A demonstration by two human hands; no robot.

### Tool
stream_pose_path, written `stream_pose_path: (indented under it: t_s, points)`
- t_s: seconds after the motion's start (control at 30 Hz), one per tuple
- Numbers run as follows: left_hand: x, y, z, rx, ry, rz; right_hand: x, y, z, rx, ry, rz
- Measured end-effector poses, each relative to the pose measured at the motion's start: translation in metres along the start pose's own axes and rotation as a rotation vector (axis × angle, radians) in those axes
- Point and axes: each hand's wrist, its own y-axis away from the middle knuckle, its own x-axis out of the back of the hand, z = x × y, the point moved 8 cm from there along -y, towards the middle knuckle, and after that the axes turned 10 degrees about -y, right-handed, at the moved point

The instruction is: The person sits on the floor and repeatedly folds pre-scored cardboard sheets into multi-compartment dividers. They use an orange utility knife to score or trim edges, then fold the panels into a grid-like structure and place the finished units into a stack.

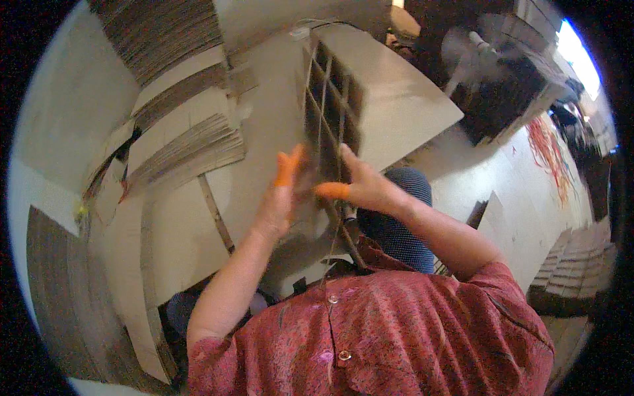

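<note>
Cardboard divider grid (325, 99) on the desk (409, 99), straight ahead. Left hand (285, 188) and right hand (363, 188) by its near end, both wide, with orange finger covers (286, 170); too blurry to tell if touching it. Big pile of flat cardboard (188, 152) to the left.

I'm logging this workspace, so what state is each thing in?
Cardboard divider grid: opened out into cells
Left hand: open, slightly blurred
Right hand: open, thumb apart from fingers
Orange finger coverings: worn on both hands
Cardboard sheets: stacked in layers
Red strips: loose, bunched together
Shirt: buttoned in front
</note>
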Motion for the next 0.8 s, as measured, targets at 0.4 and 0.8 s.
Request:
stream_pose_path:
  t_s: [0.4, 0.8]
  points:
    - [-0.185, 0.154, 0.145, 0.055, 0.221, -0.671, 0.106, 0.089, -0.035, 0.308, -0.099, 0.543]
    - [-0.247, 0.201, 0.160, 0.056, 0.571, -0.389, 0.300, 0.350, 0.014, 0.018, 0.904, 1.334]
